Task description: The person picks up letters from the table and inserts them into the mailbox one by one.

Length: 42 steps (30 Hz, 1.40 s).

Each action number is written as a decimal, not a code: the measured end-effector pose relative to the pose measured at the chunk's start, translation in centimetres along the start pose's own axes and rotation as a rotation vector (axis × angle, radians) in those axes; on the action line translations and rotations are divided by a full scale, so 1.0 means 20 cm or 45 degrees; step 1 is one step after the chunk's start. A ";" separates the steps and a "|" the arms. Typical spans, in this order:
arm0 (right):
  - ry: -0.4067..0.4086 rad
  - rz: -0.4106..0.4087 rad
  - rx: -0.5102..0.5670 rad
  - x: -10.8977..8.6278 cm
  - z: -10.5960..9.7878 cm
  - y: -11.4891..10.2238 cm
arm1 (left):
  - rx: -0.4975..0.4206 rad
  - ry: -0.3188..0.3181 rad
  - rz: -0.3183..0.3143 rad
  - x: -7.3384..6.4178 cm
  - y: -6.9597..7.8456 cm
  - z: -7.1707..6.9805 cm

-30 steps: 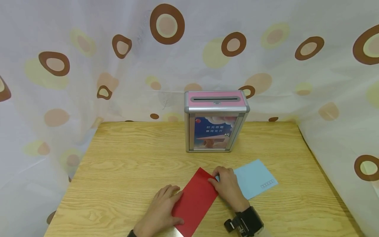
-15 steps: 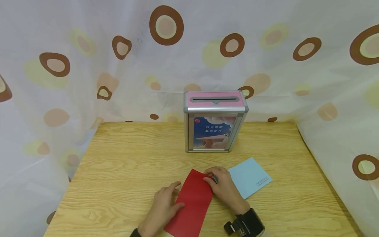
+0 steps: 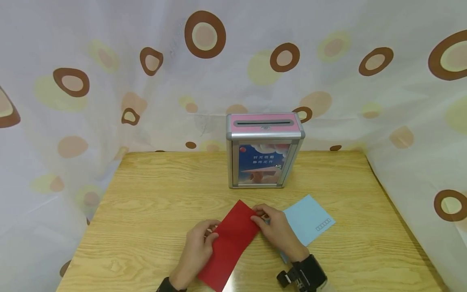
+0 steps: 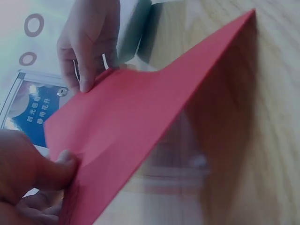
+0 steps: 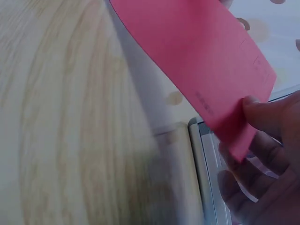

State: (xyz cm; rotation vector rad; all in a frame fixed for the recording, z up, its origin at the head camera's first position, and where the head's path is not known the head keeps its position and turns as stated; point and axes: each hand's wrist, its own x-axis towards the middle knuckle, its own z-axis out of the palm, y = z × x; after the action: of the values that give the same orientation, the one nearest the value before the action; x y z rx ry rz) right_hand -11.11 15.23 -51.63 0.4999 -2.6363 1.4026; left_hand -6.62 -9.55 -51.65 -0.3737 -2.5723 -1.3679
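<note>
A red envelope (image 3: 230, 247) lies slantwise between my two hands, bowed and with its face raised off the table in the left wrist view. My left hand (image 3: 195, 249) pinches its left edge, thumb on top and fingers beneath. At its upper right edge, my right hand (image 3: 277, 229) pinches it the same way; the thumb presses near a corner in the right wrist view. Faint print shows on the red envelope (image 5: 201, 51) there. Beside the right hand, a light blue envelope (image 3: 310, 221) with a row of small printed boxes lies flat, partly hidden by that hand.
A silver-framed letter box (image 3: 264, 162) with a pink top and a slot (image 3: 265, 123) stands upright towards the back of the wooden table (image 3: 157, 190). Its front door carries a picture and a lock. A dotted sheet (image 3: 175, 81) hangs behind and along both sides.
My left hand has gone from lying spread at the red envelope's edge to pinching it. The red envelope has turned slightly and moved left, with my right hand still holding its upper part.
</note>
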 end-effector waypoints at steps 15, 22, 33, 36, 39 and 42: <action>0.295 0.096 0.679 0.03 -0.16 -0.20 | -0.219 0.176 0.146 0.09 0.10 0.03; 0.414 -0.076 0.650 0.08 -0.27 -0.32 | -0.274 0.080 0.099 0.10 0.13 0.07; 0.397 -0.345 0.477 0.08 -0.35 -0.46 | -0.174 0.088 0.185 0.13 0.08 0.09; 0.397 -0.408 0.394 0.08 -0.37 -0.48 | -0.174 0.116 0.205 0.16 0.08 0.09; 0.424 -0.499 0.293 0.09 -0.38 -0.49 | -0.175 0.137 0.225 0.19 0.08 0.08; 0.470 -0.590 0.181 0.09 -0.41 -0.51 | -0.170 0.173 0.251 0.22 0.09 0.08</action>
State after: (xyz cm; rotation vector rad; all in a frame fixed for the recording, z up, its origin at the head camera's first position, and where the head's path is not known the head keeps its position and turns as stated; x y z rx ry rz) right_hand -9.90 16.24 -38.62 0.7293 -1.9818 1.3735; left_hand -10.40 -6.74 -49.81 -0.5217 -2.2753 -1.4431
